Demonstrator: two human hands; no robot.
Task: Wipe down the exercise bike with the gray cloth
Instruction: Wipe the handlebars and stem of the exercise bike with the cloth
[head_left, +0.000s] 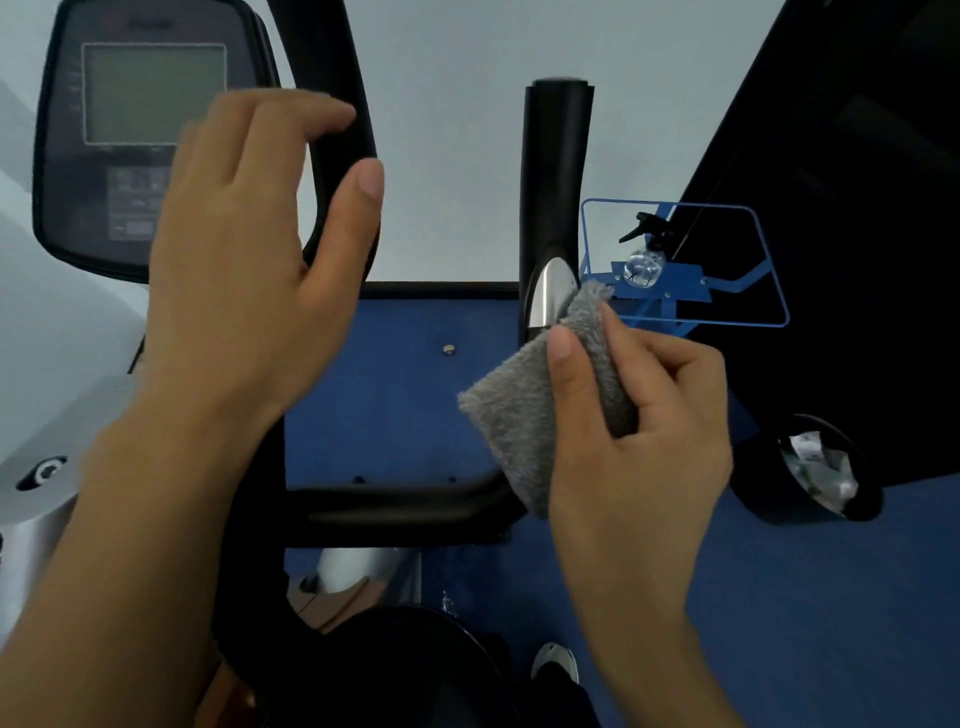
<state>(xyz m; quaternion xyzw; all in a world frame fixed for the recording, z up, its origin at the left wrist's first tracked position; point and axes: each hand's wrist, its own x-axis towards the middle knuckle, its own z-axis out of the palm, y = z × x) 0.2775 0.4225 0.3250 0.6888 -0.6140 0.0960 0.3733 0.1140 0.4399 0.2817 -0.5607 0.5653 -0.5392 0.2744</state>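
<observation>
The right hand (636, 415) has its grip clenched on the gray cloth (540, 400), thumb laid across the front of the folded cloth and the fingers curled behind it. The top corner of the cloth is pressed against the shiny metal plate (548, 291) low on the right handlebar (553, 171), a black upright post of the exercise bike (374, 501); the rest of the cloth hangs down and to the left, its lower edge overlapping the black crossbar that joins the two handlebars. The left hand (249, 265) has its grip released, fingers spread and thumb apart, cupped around the curved black left handlebar (340, 156) with the fingertips near it; whether the palm touches the bar cannot be told. Behind that hand, to the left, sits the bike's console (150, 93) with its gray screen and buttons. Beyond the right handlebar a blue wire rack (776, 291) holds a clear spray bottle (644, 260) with a black trigger. Further right, on the blue floor (810, 623), stands a black bin (821, 473) holding crumpled waste. The black seat (395, 670) shows at the bottom edge.
</observation>
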